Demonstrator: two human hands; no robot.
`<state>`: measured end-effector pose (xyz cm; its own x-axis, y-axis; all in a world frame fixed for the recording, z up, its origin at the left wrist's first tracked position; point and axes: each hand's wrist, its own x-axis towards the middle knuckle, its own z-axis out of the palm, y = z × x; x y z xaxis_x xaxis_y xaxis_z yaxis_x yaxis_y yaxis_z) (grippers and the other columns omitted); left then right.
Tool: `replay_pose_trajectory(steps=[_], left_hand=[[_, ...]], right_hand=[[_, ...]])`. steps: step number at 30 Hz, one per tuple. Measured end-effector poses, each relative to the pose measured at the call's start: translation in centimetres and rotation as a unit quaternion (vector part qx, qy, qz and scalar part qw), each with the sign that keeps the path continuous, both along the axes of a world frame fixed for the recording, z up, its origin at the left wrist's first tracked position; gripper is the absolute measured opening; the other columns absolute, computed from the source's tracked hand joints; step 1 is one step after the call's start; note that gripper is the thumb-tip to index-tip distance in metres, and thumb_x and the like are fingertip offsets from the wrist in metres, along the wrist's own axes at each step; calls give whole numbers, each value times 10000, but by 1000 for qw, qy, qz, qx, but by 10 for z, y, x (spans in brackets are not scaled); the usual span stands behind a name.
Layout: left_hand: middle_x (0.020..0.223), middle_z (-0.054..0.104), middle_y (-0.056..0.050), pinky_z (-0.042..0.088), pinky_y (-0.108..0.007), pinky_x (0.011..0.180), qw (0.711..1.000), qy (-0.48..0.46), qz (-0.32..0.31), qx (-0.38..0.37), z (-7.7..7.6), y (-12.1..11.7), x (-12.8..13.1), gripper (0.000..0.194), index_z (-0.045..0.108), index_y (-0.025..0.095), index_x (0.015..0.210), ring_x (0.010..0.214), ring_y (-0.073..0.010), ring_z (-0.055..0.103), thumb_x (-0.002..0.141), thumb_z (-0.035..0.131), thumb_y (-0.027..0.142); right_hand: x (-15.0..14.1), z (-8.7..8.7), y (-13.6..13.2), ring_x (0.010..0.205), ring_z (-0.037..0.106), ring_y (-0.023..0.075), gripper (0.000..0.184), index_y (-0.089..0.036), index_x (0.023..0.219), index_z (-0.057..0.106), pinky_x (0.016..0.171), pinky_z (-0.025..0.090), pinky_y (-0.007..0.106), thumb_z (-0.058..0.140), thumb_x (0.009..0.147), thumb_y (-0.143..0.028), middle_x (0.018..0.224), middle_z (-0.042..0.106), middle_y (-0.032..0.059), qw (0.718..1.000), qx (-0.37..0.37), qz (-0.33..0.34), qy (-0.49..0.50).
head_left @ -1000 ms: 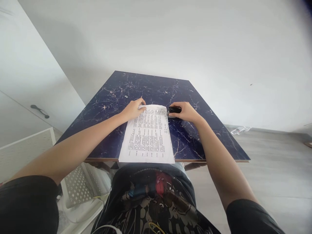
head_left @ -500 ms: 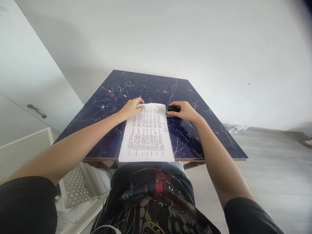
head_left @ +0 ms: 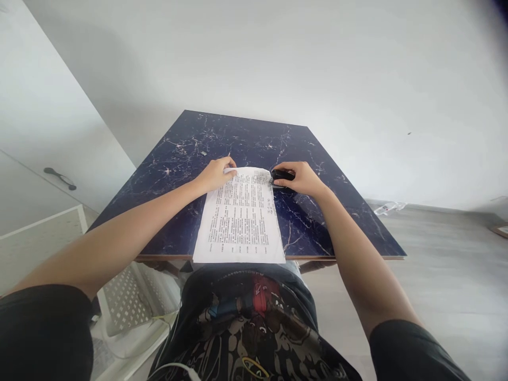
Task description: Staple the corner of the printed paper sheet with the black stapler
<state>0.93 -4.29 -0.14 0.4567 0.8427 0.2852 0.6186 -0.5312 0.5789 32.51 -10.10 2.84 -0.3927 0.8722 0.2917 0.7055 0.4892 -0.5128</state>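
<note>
Printed paper sheets (head_left: 240, 222) lie on the dark blue marbled table (head_left: 166, 233), their near end reaching the front edge. At the far left corner, my left hand (head_left: 218, 173) pinches the paper between thumb and fingers. My right hand (head_left: 298, 179) is closed around a black stapler (head_left: 282, 175), thumb on the near side and fingers over the far side. The stapler's front end meets the paper's far right corner; whether the paper lies between its jaws I cannot tell. Handwriting shows along the paper's right side.
A white wall (head_left: 270, 58) stands behind the table. To the left are a white cabinet with a dark handle (head_left: 59, 179) and a white perforated chair (head_left: 125, 301). A clear plastic wrapper (head_left: 390, 208) lies on the floor at the right.
Both hands keep their grips on the paper and the stapler. The right hand and stapler have shifted very slightly; the view has moved a little too.
</note>
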Motion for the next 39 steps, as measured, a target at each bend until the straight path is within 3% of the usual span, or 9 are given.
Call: replay_pose_trajectory(steps=[11,29,33,36,39], left_hand=[[1042,743,-96,494,-412,912,1000,3,7,5,0,-4,7,117,691,200,1019,999,-277,688,925,658,263],[1054,744,-109,497,-428,927,1000,-6,4,-20,2,-7,13,138,699,190,1042,1049,-301,685,935,668,272],[1033,740,-105,500,-427,932,1000,-13,6,-26,2,-7,13,122,694,196,1019,1062,-306,680,924,679,271],[1032,742,-105,500,-430,942,999,-18,8,-27,0,-6,12,115,695,197,1005,1081,-310,678,918,683,271],[1056,747,-110,499,-434,943,999,-15,9,-27,0,-6,13,130,701,193,1017,1079,-311,684,919,683,276]], right_hand=[[-26,-4,-2,1080,716,310,350,-278,1198,777,981,564,497,735,869,-391,1178,780,53,1000,22,-18,11],[-36,-8,0,1110,718,323,352,-292,1228,784,995,551,518,724,890,-373,1220,771,57,999,47,1,27],[-37,-6,0,1103,716,309,366,-289,1215,782,992,550,487,726,893,-455,1212,774,51,999,35,-7,29],[-39,-7,2,1118,708,289,449,-254,1179,780,990,543,448,537,1003,-589,1192,777,63,998,25,-36,52],[-42,-11,5,1124,699,286,605,-234,1130,778,1002,515,443,292,1085,-591,1180,773,79,997,19,-61,43]])
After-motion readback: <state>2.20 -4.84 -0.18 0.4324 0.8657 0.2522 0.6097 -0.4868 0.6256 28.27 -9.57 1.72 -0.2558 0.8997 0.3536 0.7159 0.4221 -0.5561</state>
